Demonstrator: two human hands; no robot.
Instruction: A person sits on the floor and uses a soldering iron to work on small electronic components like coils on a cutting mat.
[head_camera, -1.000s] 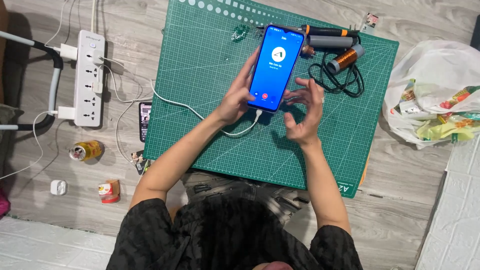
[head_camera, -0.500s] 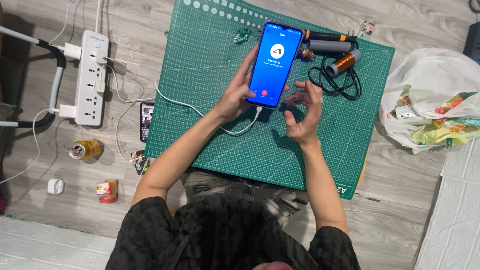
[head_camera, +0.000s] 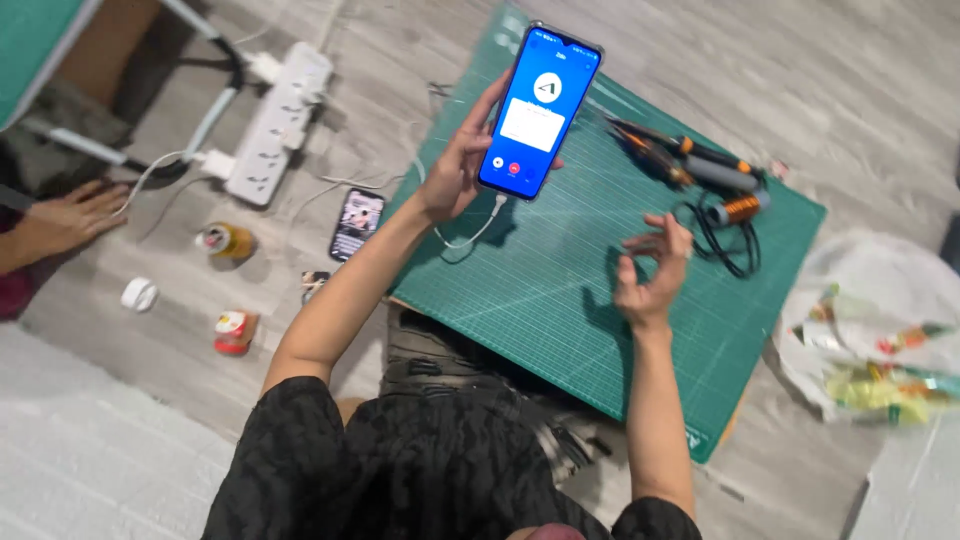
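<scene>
Left hand (head_camera: 455, 175) now gripping the smartphone (head_camera: 540, 110) alone above the cutting mat's (head_camera: 560, 290) far-left corner, right hand (head_camera: 650, 270) having withdrawn, hovering empty, fingers loosely curled.

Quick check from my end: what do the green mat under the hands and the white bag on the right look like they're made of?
The green mat looks like a matte rubbery or vinyl cutting mat: flat, dull, printed with a fine white grid. The white bag looks like thin plastic film: crumpled, slightly see-through, with colourful wrappers showing inside. The phone in the left hand has a glossy, lit glass-like screen.
</scene>
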